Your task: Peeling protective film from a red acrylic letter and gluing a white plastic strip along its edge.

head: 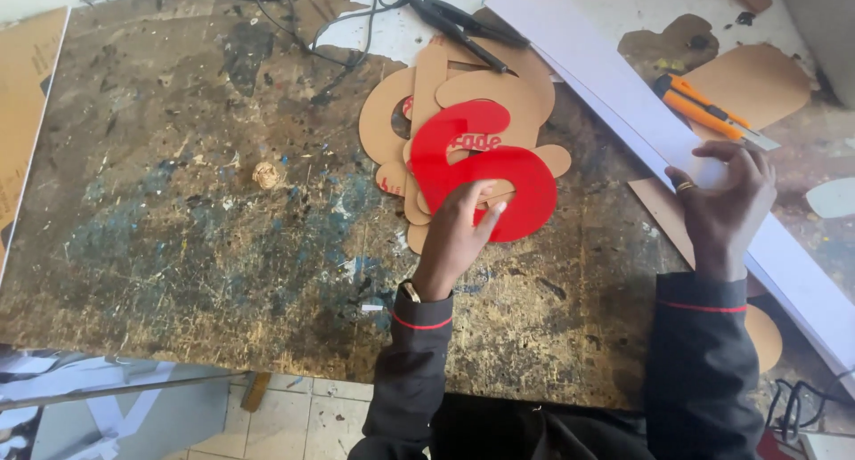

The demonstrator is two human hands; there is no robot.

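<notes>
A glossy red cut-out shaped like a numeral point(481, 162) lies on top of a pile of brown paper-covered cut-out shapes point(445, 95) on a stained, paint-marked workbench point(178, 211). My left hand point(459, 233) rests on the lower edge of the red shape, fingers bent over it. My right hand point(726, 202), with a ring on one finger, presses down on a long white strip point(623, 86) that runs diagonally across the right side of the bench.
An orange utility knife point(708, 111) lies beside the white strip on brown sheet offcuts point(757, 81). Black pliers point(463, 24) and cables point(338, 32) sit at the back. A crumpled paper ball point(265, 174) lies mid-bench. Shiny sheets point(98, 398) lean below the front edge.
</notes>
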